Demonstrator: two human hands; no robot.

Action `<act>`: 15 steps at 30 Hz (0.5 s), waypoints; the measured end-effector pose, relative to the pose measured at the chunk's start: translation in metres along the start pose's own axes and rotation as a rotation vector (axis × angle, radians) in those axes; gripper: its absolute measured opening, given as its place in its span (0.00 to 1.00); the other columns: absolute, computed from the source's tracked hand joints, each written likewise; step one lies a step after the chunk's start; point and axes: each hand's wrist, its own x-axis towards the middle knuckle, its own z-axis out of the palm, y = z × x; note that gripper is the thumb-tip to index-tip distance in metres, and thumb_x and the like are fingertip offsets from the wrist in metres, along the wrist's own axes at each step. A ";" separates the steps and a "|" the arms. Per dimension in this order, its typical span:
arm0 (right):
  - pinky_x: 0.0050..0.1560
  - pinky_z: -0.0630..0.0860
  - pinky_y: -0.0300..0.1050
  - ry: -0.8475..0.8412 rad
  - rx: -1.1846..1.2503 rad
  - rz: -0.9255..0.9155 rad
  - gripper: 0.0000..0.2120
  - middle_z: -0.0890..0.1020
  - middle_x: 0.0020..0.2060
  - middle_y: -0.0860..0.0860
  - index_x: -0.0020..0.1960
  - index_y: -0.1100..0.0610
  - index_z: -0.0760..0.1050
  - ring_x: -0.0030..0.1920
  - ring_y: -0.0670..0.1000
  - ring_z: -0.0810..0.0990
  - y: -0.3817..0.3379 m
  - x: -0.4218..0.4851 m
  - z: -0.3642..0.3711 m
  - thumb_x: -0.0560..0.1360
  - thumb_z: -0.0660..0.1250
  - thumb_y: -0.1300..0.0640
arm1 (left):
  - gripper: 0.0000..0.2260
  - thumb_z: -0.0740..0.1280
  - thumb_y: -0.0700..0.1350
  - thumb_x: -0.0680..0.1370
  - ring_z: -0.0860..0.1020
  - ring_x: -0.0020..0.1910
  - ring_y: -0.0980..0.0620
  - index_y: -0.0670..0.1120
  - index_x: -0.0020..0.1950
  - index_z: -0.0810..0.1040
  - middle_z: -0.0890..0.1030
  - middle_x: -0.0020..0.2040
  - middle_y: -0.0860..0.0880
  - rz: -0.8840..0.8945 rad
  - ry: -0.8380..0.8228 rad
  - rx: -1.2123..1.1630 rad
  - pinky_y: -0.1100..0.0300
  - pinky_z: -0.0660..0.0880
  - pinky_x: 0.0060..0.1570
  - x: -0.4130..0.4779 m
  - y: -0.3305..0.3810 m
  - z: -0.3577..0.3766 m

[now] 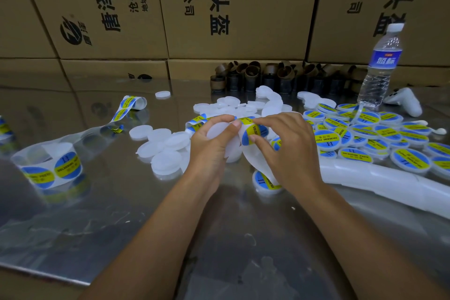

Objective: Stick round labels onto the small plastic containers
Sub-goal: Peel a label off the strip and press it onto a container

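Label roll (48, 168) on table (97, 214), well left of hands. Left hand (210, 146) grips blank container (219, 130). Right hand (286, 146) pinches round label (255, 133), just beside container. Labelled containers (365, 134) piled right of right hand.

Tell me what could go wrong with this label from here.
The label pinched in the right hand is curved, so it may land creased or off-centre on the bare container held by the left hand. The trailing backing strip could drag the labelled container under it.
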 end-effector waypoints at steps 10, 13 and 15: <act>0.56 0.68 0.55 -0.041 0.004 0.041 0.06 0.83 0.42 0.47 0.45 0.55 0.81 0.47 0.55 0.79 -0.002 -0.001 -0.002 0.69 0.73 0.56 | 0.09 0.76 0.41 0.69 0.79 0.50 0.46 0.54 0.33 0.83 0.83 0.41 0.53 -0.013 0.043 -0.003 0.43 0.74 0.59 0.003 -0.003 -0.002; 0.61 0.63 0.53 -0.058 0.003 0.057 0.03 0.83 0.42 0.46 0.44 0.54 0.80 0.48 0.53 0.79 -0.002 -0.001 -0.001 0.71 0.71 0.57 | 0.10 0.75 0.40 0.69 0.79 0.46 0.48 0.54 0.32 0.82 0.83 0.38 0.55 0.000 0.089 0.004 0.47 0.76 0.57 0.005 -0.005 -0.002; 0.61 0.64 0.53 -0.059 0.008 0.064 0.02 0.83 0.42 0.47 0.43 0.53 0.80 0.48 0.53 0.79 -0.002 -0.001 0.000 0.71 0.70 0.59 | 0.09 0.76 0.40 0.69 0.80 0.45 0.48 0.53 0.33 0.82 0.83 0.39 0.55 0.009 0.126 0.016 0.50 0.77 0.54 0.007 -0.006 -0.003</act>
